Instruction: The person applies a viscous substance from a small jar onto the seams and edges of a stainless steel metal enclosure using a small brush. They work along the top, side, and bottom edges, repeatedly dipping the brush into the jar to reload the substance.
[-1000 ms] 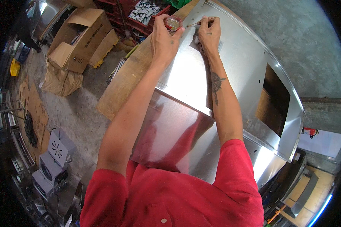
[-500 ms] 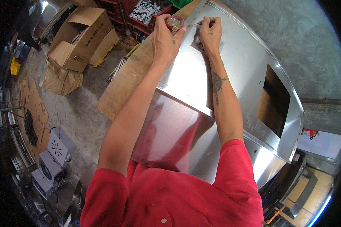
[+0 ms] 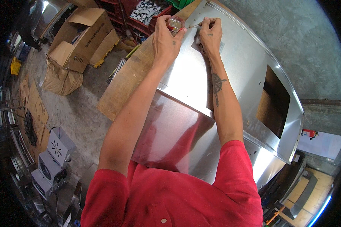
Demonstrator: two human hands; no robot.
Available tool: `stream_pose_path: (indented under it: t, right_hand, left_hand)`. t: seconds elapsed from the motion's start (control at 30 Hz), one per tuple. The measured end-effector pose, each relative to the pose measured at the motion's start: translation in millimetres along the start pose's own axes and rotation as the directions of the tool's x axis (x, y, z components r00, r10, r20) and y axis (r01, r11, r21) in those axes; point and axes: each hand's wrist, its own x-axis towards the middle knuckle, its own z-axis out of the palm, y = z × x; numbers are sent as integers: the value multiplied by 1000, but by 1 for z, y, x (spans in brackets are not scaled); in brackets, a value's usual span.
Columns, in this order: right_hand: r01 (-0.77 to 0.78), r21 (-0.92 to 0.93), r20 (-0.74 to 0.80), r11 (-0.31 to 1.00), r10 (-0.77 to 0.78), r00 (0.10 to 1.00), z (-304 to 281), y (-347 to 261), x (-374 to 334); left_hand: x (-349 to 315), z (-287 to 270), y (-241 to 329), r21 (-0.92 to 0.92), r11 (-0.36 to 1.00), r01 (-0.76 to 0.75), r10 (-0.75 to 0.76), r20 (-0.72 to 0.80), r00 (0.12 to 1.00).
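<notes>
At the far end of the sheet-metal box (image 3: 238, 56), my left hand (image 3: 166, 44) is closed around a small round cup (image 3: 175, 24) with a reddish rim and murky, yellowish contents. My right hand (image 3: 211, 34), just to its right, pinches a thin stick (image 3: 195, 25). The stick points left toward the cup, its tip a little apart from it over the metal. Whether that tip carries bristles is too small to tell. Below my right hand, a dark patch and a small grey piece (image 3: 221, 47) show on the metal, partly covered by the hand.
A rectangular cutout (image 3: 273, 100) opens in the metal at right. Wooden board (image 3: 121, 89) lies under its left side. Red crates (image 3: 144, 22) stand beyond, an open cardboard box (image 3: 79, 39) at upper left. Grey metal housings (image 3: 51, 166) sit at lower left; a person's dark leg (image 3: 27, 38) shows far left.
Both hands stay almost in place, still holding the cup and the stick. The person's dark leg at the far left has shifted slightly.
</notes>
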Motion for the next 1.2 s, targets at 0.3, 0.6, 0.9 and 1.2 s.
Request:
stream_pose_path:
  t: [0.3,0.6,0.9,1.2]
  right_hand:
    - [37,-5,-24,999,-37,999,3,8,3]
    - [5,38,-10,999,-5,1000,2,3,0]
    - [-15,33,-5,999,15,1000,3,3,0]
    - [-19,176,-163,984,48,986,-5,-6,4]
  left_hand:
    - [0,0,0,-14,1000,-21,21,-5,1000]
    - [1,-1,-1,4,1000,-8,8,2,1000]
    - [-1,-2,2,-7,1000,-17,17,-4,1000]
    - [0,0,2,-10,999,-34,34,11,999]
